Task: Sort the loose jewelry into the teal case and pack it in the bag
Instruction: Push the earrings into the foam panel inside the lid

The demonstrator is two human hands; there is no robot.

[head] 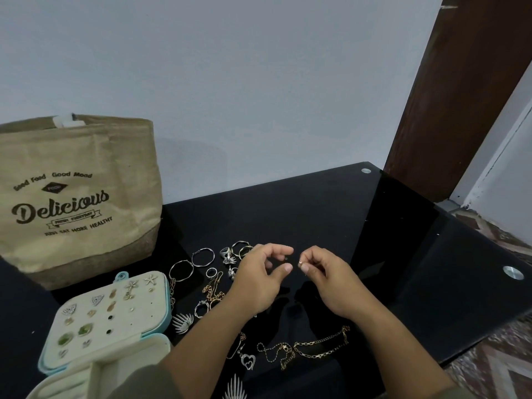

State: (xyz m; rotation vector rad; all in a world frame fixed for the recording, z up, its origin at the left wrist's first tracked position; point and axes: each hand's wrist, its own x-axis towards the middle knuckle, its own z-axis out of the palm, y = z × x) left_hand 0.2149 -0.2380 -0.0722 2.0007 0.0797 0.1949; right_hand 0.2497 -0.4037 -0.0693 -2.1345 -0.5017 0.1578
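Observation:
The teal case (161, 326) lies open at the lower left, its cream lid panel (112, 306) studded with several earrings. The jute bag (77, 194) printed "Delicious" stands behind it. Loose jewelry is scattered on the black glass table (316, 214): hoop earrings (203, 257), rings (240, 247), gold chains (319, 345), a heart pendant (248, 361). My right hand (325, 273) pinches a tiny stud earring (300, 263) at its fingertips. My left hand (259, 277) hovers just left of it, thumb and forefinger apart, with a tiny dark piece (286, 258) between the two hands.
The table's right edge (475, 349) drops to a patterned floor (501, 367). A dark wooden door frame (460, 90) rises at the back right. Two metal table studs (513, 272) sit near the right side. White fan-shaped earrings (182, 322) lie beside the case.

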